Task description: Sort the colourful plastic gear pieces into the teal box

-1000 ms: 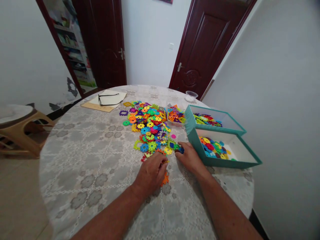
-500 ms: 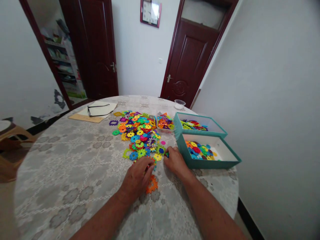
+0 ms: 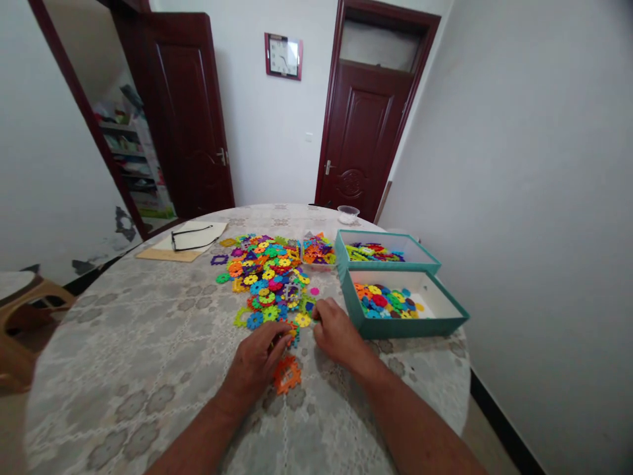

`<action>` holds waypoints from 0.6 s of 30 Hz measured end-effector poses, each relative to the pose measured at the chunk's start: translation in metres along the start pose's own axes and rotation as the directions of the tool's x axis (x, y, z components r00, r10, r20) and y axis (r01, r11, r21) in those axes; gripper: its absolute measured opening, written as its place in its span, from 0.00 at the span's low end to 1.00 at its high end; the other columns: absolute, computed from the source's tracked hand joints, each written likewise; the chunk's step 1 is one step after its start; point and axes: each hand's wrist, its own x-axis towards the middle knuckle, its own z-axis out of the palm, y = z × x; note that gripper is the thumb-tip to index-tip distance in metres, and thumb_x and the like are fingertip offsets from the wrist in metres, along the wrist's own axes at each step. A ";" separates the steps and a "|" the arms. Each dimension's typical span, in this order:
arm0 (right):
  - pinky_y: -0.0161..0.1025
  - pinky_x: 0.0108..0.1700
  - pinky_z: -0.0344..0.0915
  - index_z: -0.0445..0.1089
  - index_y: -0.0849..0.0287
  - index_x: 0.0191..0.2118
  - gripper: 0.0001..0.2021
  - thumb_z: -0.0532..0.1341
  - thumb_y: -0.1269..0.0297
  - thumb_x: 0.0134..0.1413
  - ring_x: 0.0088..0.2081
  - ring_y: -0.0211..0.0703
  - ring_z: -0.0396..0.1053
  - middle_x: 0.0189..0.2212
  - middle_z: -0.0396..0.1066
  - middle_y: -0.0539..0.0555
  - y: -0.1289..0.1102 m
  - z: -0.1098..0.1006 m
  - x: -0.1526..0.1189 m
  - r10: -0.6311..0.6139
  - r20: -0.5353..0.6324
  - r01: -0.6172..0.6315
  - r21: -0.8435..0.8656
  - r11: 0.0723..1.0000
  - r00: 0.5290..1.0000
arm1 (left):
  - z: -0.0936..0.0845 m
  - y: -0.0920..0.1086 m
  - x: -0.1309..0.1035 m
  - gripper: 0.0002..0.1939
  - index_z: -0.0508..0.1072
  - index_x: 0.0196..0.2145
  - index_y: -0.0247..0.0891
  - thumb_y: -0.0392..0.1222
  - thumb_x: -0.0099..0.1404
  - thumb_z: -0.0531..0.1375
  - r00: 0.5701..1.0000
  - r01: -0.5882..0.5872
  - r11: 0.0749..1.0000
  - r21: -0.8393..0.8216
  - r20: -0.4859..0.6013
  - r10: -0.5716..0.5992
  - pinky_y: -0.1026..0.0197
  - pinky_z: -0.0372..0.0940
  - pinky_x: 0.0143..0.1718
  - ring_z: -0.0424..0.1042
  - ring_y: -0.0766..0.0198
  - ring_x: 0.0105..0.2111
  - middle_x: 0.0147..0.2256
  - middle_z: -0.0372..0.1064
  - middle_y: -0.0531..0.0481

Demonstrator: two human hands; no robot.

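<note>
Colourful flower-shaped plastic pieces [image 3: 270,274] lie in a heap on the table. At the heap's near edge is my left hand [image 3: 254,356], its thumb and fingers pinched around small pieces, orange and yellow ones showing at the fingertips. My right hand [image 3: 336,330] rests closed by the heap's right side, beside a blue and green piece; its fingertips are mostly hidden. Just below my left fingertips an orange frame-shaped piece [image 3: 288,375] lies on the cloth. A single pink disc [image 3: 314,291] sits above my right hand.
Two teal boxes, a near one [image 3: 415,328] with round pieces and a far one [image 3: 425,255] with long pieces, stand right. Behind the heap is a clear tub [image 3: 319,266]. Glasses [image 3: 190,249] lie on paper at the back left; a clear bowl [image 3: 348,212] stands at the back.
The camera view has tilted up and shifted a little. Both hands stay near the heap's near edge, and the orange frame-shaped piece shows more fully below my left hand.
</note>
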 end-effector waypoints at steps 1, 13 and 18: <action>0.34 0.43 0.60 0.65 0.56 0.36 0.13 0.55 0.81 0.47 0.41 0.42 0.67 0.36 0.67 0.51 -0.004 0.000 0.000 -0.043 0.006 0.043 0.101 0.994 0.999 | 0.000 0.001 0.000 0.11 0.79 0.42 0.44 0.50 0.72 0.59 1.000 0.019 1.000 -0.006 0.002 -0.019 0.59 0.71 0.39 0.78 0.59 0.35 0.37 0.80 0.49; 0.33 0.33 0.55 0.64 0.55 0.29 0.09 0.59 0.77 0.45 0.31 0.37 0.62 0.27 0.65 0.44 -0.027 0.020 -0.008 -0.138 0.045 0.098 0.492 0.865 0.989 | -0.008 0.011 0.006 0.13 0.79 0.42 0.43 0.51 0.71 0.58 0.981 0.191 0.970 -0.149 0.074 -0.181 0.59 0.70 0.40 0.77 0.59 0.36 0.37 0.80 0.51; 0.31 0.33 0.59 0.66 0.54 0.40 0.13 0.60 0.74 0.47 0.32 0.38 0.65 0.30 0.66 0.44 -0.014 0.030 -0.008 -0.078 0.131 -0.023 0.635 0.772 0.988 | -0.006 0.015 0.005 0.11 0.80 0.41 0.43 0.48 0.71 0.59 0.984 0.167 0.959 -0.229 0.094 -0.149 0.57 0.70 0.46 0.76 0.59 0.40 0.39 0.78 0.49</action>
